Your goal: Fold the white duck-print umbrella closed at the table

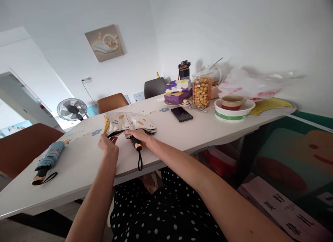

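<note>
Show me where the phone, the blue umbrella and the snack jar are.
phone (181, 114), head view, middle of its dark screen
blue umbrella (50, 158), head view, folded canopy
snack jar (202, 92), head view, clear wall

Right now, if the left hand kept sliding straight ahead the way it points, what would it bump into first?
The left hand points across the table at the cream printed umbrella, which its fingertips already seem to touch. So it would push into that folded fabric first. Depth is hard to judge from this one view.
</note>
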`<state>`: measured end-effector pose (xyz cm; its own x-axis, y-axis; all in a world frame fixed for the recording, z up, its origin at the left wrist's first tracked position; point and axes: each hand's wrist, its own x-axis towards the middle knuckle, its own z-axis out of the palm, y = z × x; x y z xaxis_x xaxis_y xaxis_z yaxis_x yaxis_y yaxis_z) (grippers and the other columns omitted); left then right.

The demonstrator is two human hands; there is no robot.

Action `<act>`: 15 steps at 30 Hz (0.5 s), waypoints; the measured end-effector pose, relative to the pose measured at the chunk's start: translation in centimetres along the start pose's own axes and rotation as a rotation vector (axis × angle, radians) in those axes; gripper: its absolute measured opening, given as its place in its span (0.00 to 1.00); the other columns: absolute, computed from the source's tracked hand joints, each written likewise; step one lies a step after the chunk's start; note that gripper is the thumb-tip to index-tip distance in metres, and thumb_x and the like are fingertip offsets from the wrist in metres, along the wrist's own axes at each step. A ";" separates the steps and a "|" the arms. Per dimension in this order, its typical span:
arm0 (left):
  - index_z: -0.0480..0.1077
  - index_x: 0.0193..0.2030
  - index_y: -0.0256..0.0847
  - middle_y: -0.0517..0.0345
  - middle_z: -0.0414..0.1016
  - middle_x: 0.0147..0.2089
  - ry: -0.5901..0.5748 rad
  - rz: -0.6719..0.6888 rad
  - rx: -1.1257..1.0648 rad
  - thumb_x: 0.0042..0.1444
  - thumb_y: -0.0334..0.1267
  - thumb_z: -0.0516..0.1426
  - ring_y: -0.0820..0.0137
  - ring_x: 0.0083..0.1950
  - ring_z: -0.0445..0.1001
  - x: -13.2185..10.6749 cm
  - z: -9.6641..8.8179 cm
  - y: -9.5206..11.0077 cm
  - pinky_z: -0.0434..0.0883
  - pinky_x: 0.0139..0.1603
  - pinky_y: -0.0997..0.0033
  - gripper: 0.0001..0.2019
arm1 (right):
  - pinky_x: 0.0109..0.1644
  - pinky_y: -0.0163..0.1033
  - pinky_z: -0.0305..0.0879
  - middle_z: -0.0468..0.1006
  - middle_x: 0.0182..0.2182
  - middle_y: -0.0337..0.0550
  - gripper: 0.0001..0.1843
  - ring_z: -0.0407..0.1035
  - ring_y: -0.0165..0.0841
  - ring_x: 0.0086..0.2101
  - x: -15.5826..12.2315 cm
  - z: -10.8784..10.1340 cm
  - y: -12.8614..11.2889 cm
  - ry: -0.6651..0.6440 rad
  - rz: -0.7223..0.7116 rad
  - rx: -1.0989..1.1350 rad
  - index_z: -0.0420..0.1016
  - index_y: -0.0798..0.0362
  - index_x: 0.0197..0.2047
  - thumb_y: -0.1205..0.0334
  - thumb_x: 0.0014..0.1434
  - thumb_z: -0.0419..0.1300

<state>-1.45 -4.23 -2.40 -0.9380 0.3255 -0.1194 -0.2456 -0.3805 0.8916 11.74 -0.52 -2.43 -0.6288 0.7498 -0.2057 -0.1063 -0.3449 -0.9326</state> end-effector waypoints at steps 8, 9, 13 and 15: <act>0.59 0.34 0.41 0.59 0.66 0.35 0.034 -0.051 -0.002 0.46 0.32 0.50 0.78 0.26 0.68 0.6 -0.3 -0.3 0.72 0.29 0.76 0.06 | 0.17 0.31 0.62 0.68 0.20 0.36 0.28 0.63 0.26 0.18 0.5 -0.9 -0.1 -0.140 -0.059 0.123 0.67 0.56 0.43 0.44 0.47 0.65; 0.59 0.34 0.41 0.59 0.66 0.36 0.041 -0.047 -0.009 0.46 0.32 0.50 0.78 0.27 0.69 0.6 -0.3 -0.3 0.72 0.29 0.75 0.07 | 0.17 0.30 0.63 0.68 0.20 0.36 0.28 0.63 0.26 0.18 0.7 -1.0 0.0 -0.140 -0.070 0.138 0.67 0.55 0.44 0.44 0.48 0.65; 0.58 0.33 0.42 0.59 0.67 0.37 0.032 -0.010 -0.042 0.45 0.31 0.50 0.75 0.32 0.71 0.8 -0.3 -0.4 0.73 0.30 0.74 0.07 | 0.17 0.31 0.63 0.66 0.19 0.36 0.22 0.63 0.27 0.17 1.4 -1.2 0.2 -0.082 -0.033 0.116 0.67 0.56 0.40 0.52 0.49 0.66; 0.57 0.32 0.42 0.58 0.67 0.36 0.031 -0.025 -0.032 0.44 0.30 0.50 0.74 0.33 0.71 1.2 -0.3 -0.7 0.72 0.30 0.73 0.07 | 0.17 0.31 0.63 0.66 0.18 0.36 0.18 0.63 0.27 0.17 1.5 -1.0 0.3 -0.057 -0.006 0.100 0.65 0.57 0.37 0.54 0.50 0.66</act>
<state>-2.44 -3.84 -3.31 -0.9384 0.3085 -0.1554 -0.2762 -0.4001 0.8739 11.55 1.13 -3.31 -0.6704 0.7199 -0.1800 -0.1850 -0.3970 -0.8990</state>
